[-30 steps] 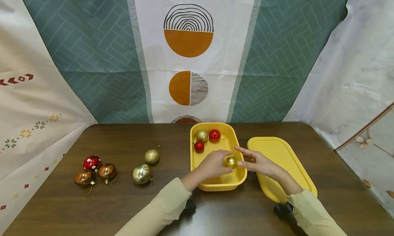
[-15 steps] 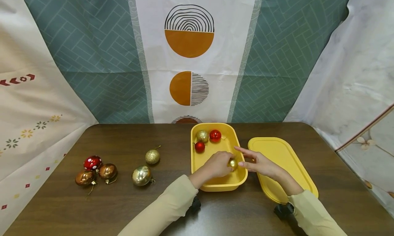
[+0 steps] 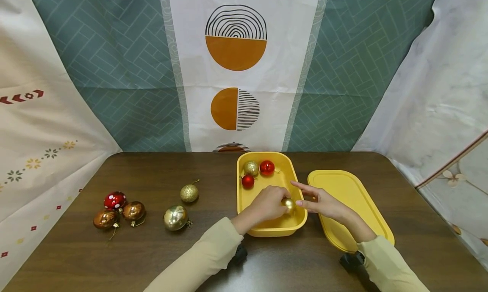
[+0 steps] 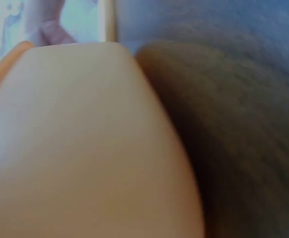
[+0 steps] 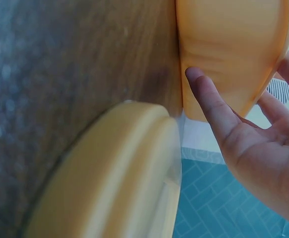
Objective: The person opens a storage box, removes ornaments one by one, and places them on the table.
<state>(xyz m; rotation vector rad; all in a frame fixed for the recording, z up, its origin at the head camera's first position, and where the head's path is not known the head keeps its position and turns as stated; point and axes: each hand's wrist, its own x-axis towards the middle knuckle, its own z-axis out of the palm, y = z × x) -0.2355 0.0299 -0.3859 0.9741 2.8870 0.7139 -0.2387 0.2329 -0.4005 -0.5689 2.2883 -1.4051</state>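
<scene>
In the head view, my left hand (image 3: 267, 202) reaches over the near left rim of a yellow plastic box (image 3: 276, 231). Its fingers are curled round a shiny gold bauble (image 3: 289, 205) low in the box's near right part. My right hand (image 3: 322, 202) grips the box's right wall. In the right wrist view one fingertip touches the outside of the box (image 5: 234, 29) while other fingers (image 5: 273, 104) reach to the rim. At the box's far end lie a glittery gold bauble (image 3: 251, 168), a shiny red bauble (image 3: 267, 168) and a smaller red bauble (image 3: 248, 182).
Right of the box lies its yellow lid (image 3: 352, 203). Out on the left of the table (image 3: 126, 258) are a glittery gold bauble (image 3: 189, 193), a pale gold bauble (image 3: 176, 218), a copper bauble (image 3: 134, 211), another copper bauble (image 3: 106, 219) and a red spotted bauble (image 3: 115, 200).
My left hand has moved slightly right with the gold bauble, and its fingers now cover more of it. The right hand holds its place at the box's right side.
</scene>
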